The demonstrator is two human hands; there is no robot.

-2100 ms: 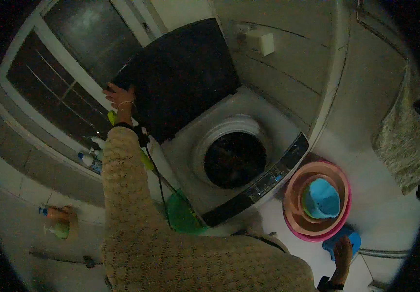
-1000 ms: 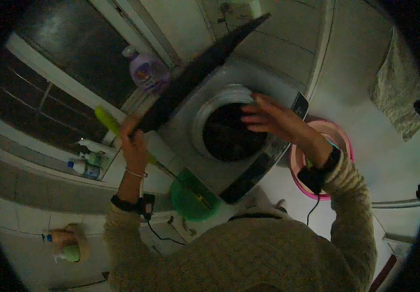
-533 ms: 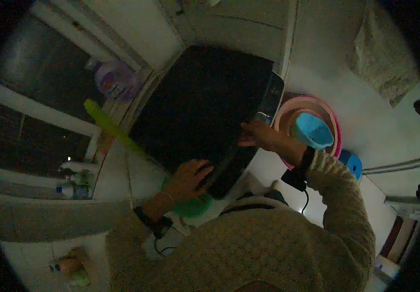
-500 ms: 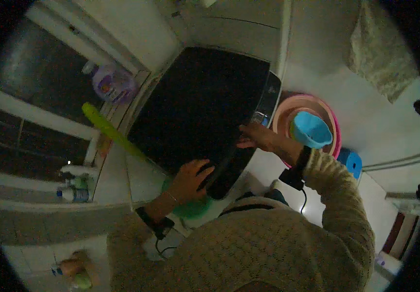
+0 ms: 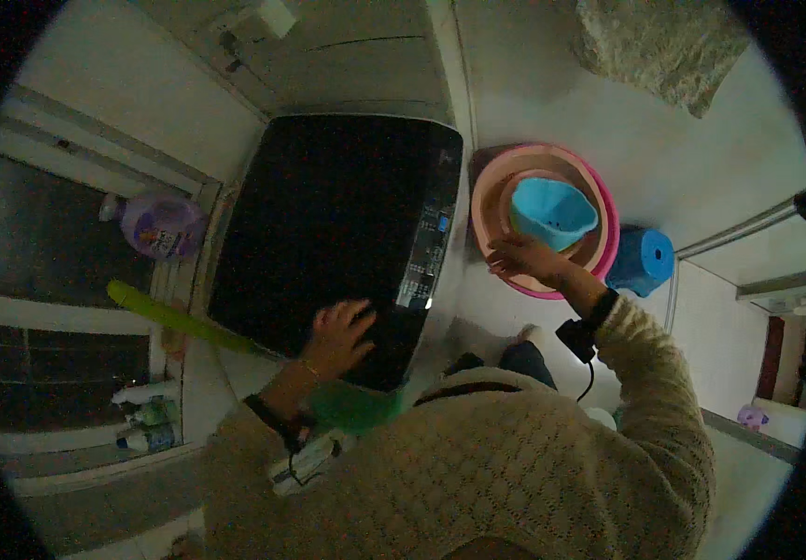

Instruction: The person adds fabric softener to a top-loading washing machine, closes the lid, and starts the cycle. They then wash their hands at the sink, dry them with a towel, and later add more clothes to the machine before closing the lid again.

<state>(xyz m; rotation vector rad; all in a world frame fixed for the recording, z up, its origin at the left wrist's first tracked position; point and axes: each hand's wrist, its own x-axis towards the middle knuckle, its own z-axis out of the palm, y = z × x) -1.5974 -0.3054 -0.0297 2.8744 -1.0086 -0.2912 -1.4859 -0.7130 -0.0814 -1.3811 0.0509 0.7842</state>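
In front of me stands a top-loading washing machine whose black lid (image 5: 328, 215) lies flat, level with its control panel (image 5: 429, 247) on the right. My left hand (image 5: 339, 341) rests palm down on the near part of the lid, fingers spread and nothing in them. Off the machine's right side, my right hand (image 5: 524, 259) hovers in front of the nested basins, its fingers loosely stretched and empty. A black band with a small box and cable sits on each wrist.
Right of the machine, a light blue basin (image 5: 552, 210) sits inside a pink basin (image 5: 599, 177), beside a blue stool (image 5: 644, 259). At left, a purple detergent bottle (image 5: 162, 226) stands on the window ledge and a yellow-green stick (image 5: 165, 313) leans. A green basin (image 5: 356, 411) is below.
The black lid, tilted up slightly before, now lies flat. My right hand has left the lid's right edge and moved right. My left hand stays on the lid. The view has shifted.
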